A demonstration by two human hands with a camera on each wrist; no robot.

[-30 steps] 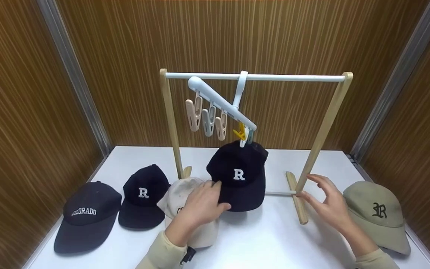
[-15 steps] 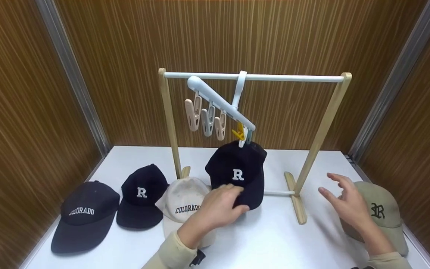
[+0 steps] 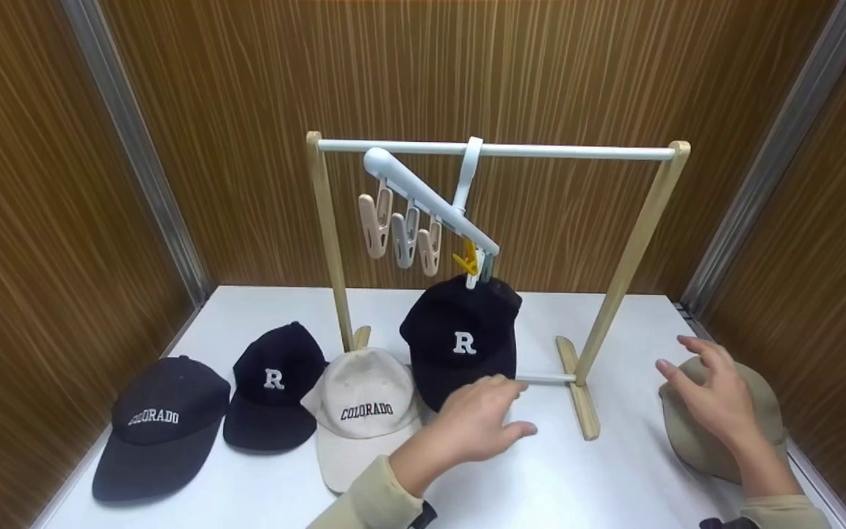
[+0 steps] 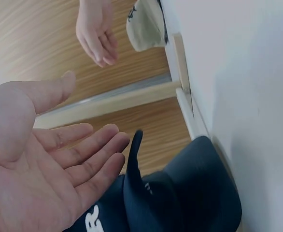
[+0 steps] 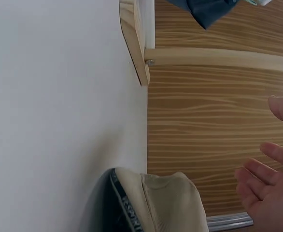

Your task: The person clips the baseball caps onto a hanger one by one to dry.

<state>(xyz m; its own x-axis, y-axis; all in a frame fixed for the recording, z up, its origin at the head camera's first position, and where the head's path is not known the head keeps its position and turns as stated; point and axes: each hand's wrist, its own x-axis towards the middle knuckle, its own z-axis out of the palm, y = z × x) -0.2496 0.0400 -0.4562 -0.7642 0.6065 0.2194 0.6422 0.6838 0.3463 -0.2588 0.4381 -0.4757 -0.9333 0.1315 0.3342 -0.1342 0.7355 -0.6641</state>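
Note:
A black cap with a white R [image 3: 449, 316] hangs from clips at the near end of a pale blue hanger [image 3: 423, 192]. My left hand [image 3: 478, 419] is in front of its brim, holding nothing; in the left wrist view the fingers [image 4: 91, 157] are spread and mostly straight. Over at the right, my right hand [image 3: 717, 393] is held above an olive cap [image 3: 761, 397], partly covering it. In the right wrist view the right fingers [image 5: 262, 176] are relaxed with nothing in them, apart from the olive cap [image 5: 175, 203].
A rack with wooden legs [image 3: 632, 257] and a white top rail [image 3: 577, 151] carries the hanger. Several unused clips [image 3: 405, 239] hang on its left half. On the white table lie a cream COLORADO cap [image 3: 368, 400], another black R cap [image 3: 276, 389] and a dark COLORADO cap [image 3: 162, 426].
My left hand has left the hanging cap's brim and moved right and toward me. My right hand has moved from beside the rack leg to over the olive cap.

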